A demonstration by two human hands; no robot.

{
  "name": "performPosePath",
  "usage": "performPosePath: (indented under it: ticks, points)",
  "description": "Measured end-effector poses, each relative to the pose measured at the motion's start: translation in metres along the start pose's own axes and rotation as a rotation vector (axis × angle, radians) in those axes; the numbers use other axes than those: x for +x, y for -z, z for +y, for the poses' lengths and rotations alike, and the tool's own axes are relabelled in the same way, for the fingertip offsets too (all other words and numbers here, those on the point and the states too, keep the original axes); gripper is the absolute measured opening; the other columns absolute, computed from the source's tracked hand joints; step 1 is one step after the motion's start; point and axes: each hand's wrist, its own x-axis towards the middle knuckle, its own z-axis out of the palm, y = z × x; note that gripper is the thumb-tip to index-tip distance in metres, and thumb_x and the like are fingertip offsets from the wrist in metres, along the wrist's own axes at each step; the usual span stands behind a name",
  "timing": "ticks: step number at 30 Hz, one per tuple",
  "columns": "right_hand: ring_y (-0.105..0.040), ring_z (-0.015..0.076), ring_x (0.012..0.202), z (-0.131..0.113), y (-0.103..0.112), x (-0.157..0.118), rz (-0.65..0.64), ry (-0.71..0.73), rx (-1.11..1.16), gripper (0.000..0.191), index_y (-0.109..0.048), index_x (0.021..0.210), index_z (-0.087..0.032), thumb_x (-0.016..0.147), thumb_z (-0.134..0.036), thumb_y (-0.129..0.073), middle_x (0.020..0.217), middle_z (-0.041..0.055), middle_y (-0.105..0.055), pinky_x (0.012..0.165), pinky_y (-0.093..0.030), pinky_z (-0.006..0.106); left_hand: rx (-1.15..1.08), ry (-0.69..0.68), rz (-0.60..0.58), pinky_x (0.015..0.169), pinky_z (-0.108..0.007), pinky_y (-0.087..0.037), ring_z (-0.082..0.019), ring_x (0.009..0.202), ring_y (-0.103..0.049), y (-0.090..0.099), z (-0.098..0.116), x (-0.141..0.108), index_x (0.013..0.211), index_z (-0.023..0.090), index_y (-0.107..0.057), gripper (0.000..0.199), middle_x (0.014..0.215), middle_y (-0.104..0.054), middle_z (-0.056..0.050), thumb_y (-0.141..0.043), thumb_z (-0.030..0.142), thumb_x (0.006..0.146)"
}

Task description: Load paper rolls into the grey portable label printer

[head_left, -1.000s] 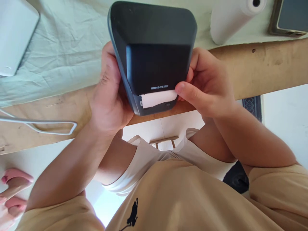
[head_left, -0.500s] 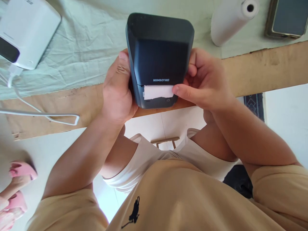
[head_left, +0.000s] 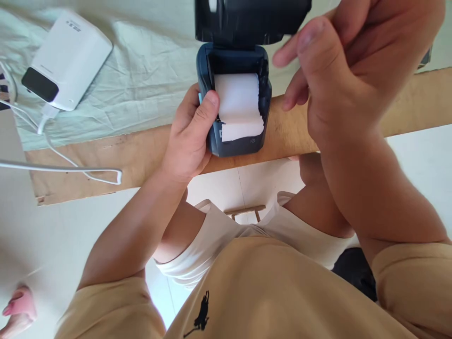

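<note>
A dark label printer with its lid swung up is held over the table's front edge. Inside it lies a white paper roll, and the ragged paper end hangs over the front lip beside a power button. My left hand grips the printer's left side, the thumb over the rim near the roll. To the right of the raised lid, my right hand has its fingers apart and holds nothing I can see. Its fingertips are close to the lid's right edge; whether they touch it I cannot tell.
A white box-shaped device with a dark panel stands on the pale green cloth at the left. Its white cable loops over the wooden table edge. At the lower left shows another person's foot in a pink slipper.
The printer's lid has gone from closed to raised, baring the paper roll. My right hand has left the paper end and moved up and right. My left hand still holds the printer.
</note>
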Motion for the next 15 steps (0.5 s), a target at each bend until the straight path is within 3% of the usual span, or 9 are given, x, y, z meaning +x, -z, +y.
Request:
performPosePath:
  ticks: [2,4,6,9,13,15]
  points:
    - [-0.061,0.0115,0.063,0.001,0.000,0.000,-0.036,0.030,-0.146,0.031,-0.037,0.075,-0.026,0.093,-0.021,-0.061,0.072,-0.0027,-0.055,0.048,-0.037,0.026,0.003,-0.052,-0.038,0.092,-0.046,-0.058,-0.030,0.101,-0.067,0.001,-0.001,0.000,0.109,0.028,-0.077,0.037,0.105,-0.074,-0.010,-0.064,0.060,0.096]
    - [-0.058,0.0104,0.059,-0.001,0.000,0.002,-0.156,0.089,-0.390,0.017,-0.048,0.078,-0.023,0.089,-0.022,-0.061,0.077,-0.0037,-0.065,0.056,-0.039,0.029,0.016,-0.093,-0.043,0.081,-0.043,-0.057,-0.029,0.096,-0.066,0.003,-0.004,0.000,0.111,0.030,-0.077,0.041,0.095,-0.071,-0.009,-0.054,0.062,0.100]
    - [-0.058,0.0121,0.060,-0.008,-0.001,0.009,-0.368,0.091,-0.706,0.005,-0.062,0.088,-0.022,0.085,-0.025,-0.062,0.077,-0.0032,-0.068,0.063,-0.040,0.033,0.053,-0.137,-0.055,0.071,-0.040,-0.053,-0.027,0.090,-0.062,0.007,-0.008,0.001,0.110,0.032,-0.075,0.044,0.090,-0.068,-0.008,-0.051,0.068,0.099]
    - [-0.067,0.0258,0.085,-0.025,-0.008,0.024,-0.718,-0.105,-1.098,0.022,-0.068,0.103,-0.025,0.084,-0.036,-0.065,0.085,0.0022,-0.067,0.071,-0.045,0.038,0.129,-0.154,-0.081,0.068,-0.040,-0.049,-0.027,0.084,-0.059,0.012,-0.011,0.002,0.112,0.033,-0.073,0.050,0.093,-0.067,-0.009,-0.052,0.074,0.094]
    - [-0.069,0.0362,0.098,-0.033,-0.017,0.038,-0.853,-0.268,-1.205,0.031,-0.063,0.115,-0.033,0.086,-0.041,-0.068,0.084,0.0037,-0.052,0.081,-0.054,0.051,0.182,-0.129,-0.039,0.068,-0.040,-0.046,-0.026,0.082,-0.058,0.012,-0.007,0.000,0.110,0.032,-0.073,0.049,0.094,-0.067,-0.009,-0.056,0.074,0.093]
    - [-0.069,0.0378,0.100,-0.030,-0.018,0.039,-0.861,-0.290,-1.178,0.037,-0.061,0.119,-0.034,0.084,-0.039,-0.070,0.089,0.0043,-0.056,0.086,-0.055,0.058,0.192,-0.099,-0.031,0.066,-0.038,-0.045,-0.025,0.080,-0.057,0.010,-0.004,-0.001,0.106,0.031,-0.075,0.041,0.089,-0.065,-0.008,-0.060,0.068,0.095]
